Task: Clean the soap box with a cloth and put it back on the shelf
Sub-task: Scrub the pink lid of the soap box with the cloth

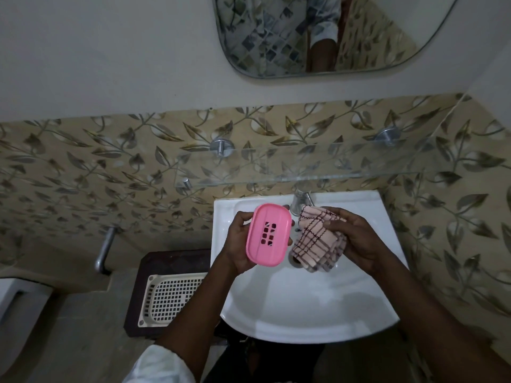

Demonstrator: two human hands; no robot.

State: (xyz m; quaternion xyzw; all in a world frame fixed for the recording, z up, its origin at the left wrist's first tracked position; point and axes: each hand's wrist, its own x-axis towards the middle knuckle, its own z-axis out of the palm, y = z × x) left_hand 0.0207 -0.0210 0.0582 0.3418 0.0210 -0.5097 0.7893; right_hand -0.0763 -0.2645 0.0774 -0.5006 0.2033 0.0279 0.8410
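Note:
A pink plastic soap box [267, 235] with several drain holes in its middle is held over the white sink [312, 313]. My left hand [240, 244] grips it from the left side and underneath. My right hand [356, 239] holds a folded pale pink cloth with dark checked lines [315, 244] just to the right of the box. Cloth and box are close together, edges nearly touching. Above the sink a clear glass shelf [304, 164] on metal brackets is fixed to the tiled wall, with nothing on it.
A metal tap [302, 199] stands at the sink's back, partly behind the cloth. A cream perforated tray [168, 299] lies on a dark stool at the left, below a wall spout [106, 248]. A mirror [318, 34] hangs above.

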